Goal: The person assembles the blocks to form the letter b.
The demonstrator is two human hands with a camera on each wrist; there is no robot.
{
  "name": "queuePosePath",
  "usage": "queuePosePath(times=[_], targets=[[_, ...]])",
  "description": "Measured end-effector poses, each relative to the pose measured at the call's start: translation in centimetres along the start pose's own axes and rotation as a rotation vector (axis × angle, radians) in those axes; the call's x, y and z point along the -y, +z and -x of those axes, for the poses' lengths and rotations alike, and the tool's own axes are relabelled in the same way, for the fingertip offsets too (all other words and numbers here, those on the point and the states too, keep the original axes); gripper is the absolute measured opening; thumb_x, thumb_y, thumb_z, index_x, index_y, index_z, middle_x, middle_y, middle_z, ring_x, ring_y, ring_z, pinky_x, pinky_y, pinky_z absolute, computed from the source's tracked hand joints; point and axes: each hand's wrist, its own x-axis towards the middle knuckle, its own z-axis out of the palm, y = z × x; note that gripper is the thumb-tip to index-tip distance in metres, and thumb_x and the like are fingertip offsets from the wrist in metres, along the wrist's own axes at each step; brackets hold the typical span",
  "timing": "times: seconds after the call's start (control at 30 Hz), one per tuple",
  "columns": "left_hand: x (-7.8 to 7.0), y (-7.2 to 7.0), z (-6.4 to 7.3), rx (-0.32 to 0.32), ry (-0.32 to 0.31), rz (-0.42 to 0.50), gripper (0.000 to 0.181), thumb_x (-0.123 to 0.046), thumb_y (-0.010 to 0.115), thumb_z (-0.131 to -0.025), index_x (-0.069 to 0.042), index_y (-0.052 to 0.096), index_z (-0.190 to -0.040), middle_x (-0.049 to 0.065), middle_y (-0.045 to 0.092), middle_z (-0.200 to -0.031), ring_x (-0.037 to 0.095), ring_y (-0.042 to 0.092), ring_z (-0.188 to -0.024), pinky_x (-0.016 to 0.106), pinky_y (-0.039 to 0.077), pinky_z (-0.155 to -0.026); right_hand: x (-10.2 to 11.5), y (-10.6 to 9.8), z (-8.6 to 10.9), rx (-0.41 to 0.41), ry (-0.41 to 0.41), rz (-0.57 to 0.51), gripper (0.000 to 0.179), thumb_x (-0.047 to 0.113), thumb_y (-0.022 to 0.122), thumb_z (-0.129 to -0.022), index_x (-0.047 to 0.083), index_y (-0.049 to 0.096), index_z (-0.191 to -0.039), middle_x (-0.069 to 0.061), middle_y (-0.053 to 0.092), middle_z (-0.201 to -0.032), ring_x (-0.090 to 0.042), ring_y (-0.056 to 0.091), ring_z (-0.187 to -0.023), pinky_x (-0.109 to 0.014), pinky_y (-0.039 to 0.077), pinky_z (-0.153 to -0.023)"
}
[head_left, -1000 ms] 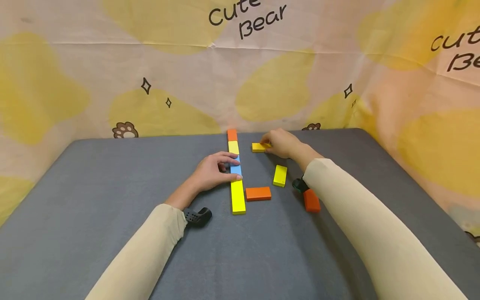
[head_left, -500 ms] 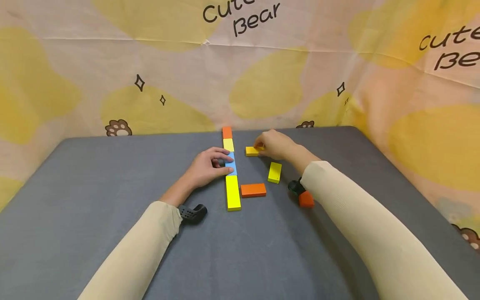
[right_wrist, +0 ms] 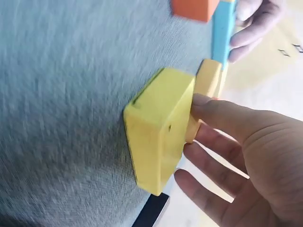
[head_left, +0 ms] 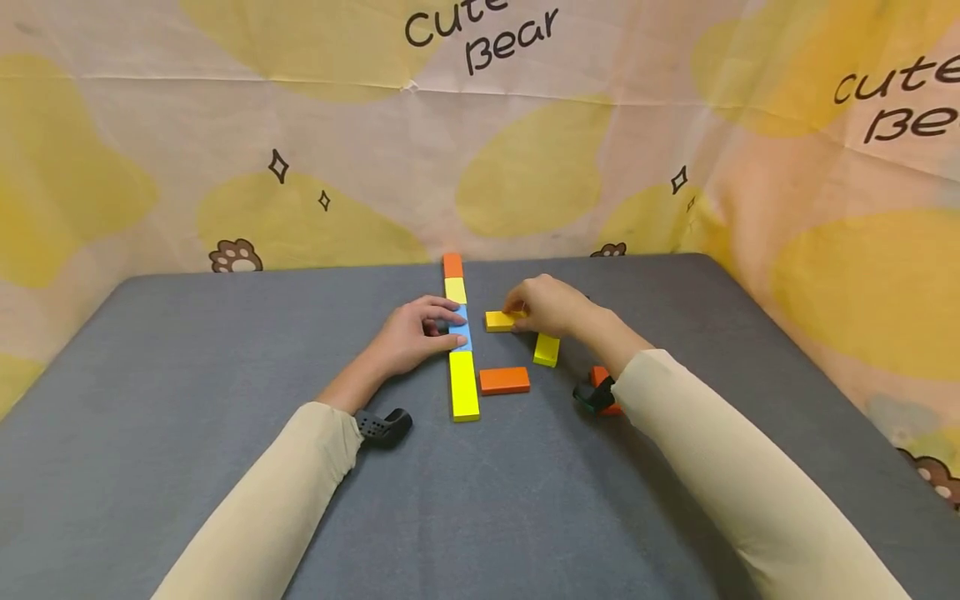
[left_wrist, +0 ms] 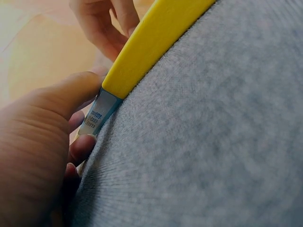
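Note:
A straight row of blocks runs away from me: a bright yellow block (head_left: 464, 387) nearest, then blue (head_left: 462, 331), a pale yellow block (head_left: 455, 291) and an orange block (head_left: 452, 265) at the far end. My left hand (head_left: 411, 337) holds the blue part, thumb near the yellow joint and fingers farther along; the left wrist view shows fingertips against its printed side (left_wrist: 97, 113). My right hand (head_left: 551, 304) pinches a yellow block (head_left: 497, 322) to the right of the row. In the right wrist view another yellow block (right_wrist: 156, 127) partly hides it.
An orange block (head_left: 505, 381) lies right beside the row's near part. The loose yellow block (head_left: 547, 351) lies below my right hand. Another orange block (head_left: 600, 377) is partly covered by the right wrist strap (head_left: 593, 396). A printed cloth (head_left: 337, 125) hangs behind the grey table (head_left: 420, 517).
My right hand has brought the pinched yellow block nearer to me, alongside the row. The left hand stays on the blue part. The head view has shifted slightly.

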Motion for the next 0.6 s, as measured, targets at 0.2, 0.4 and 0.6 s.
queuePosePath(times=[0.2,0.4,0.6], targets=[[0.2,0.1,-0.2,-0.015,0.005,0.004,0.032,-0.028,0.080,-0.087,-0.014,0.077,-0.116,0.001,0.063,-0.137,0.019,0.059,-0.090,0.032,0.048,-0.083,0.3,0.2,0.8,-0.013,-0.015,-0.043,0.031,0.016,0.076,-0.091,0.009,0.074,-0.121,-0.007,0.075,-0.115,-0.024,0.065,-0.099,-0.038,0.055,-0.091],[0.2,0.1,-0.2,-0.008,0.003,-0.005,0.033,-0.029,0.080,-0.087,-0.015,0.077,-0.116,0.000,0.062,-0.137,0.019,0.059,-0.089,0.031,0.048,-0.083,0.1,0.6,1.4,-0.014,-0.029,-0.058,0.029,0.018,0.076,-0.091,0.010,0.075,-0.119,-0.006,0.075,-0.112,-0.022,0.063,-0.096,-0.037,0.055,-0.089],[0.1,0.0,0.0,0.001,-0.007,-0.004,0.033,-0.029,0.080,-0.088,-0.014,0.077,-0.117,0.001,0.061,-0.138,0.019,0.059,-0.090,0.031,0.047,-0.083,0.2,0.7,1.6,-0.008,0.010,-0.095,0.030,0.018,0.076,-0.091,0.012,0.074,-0.120,-0.004,0.074,-0.113,-0.022,0.061,-0.096,-0.036,0.054,-0.089]])
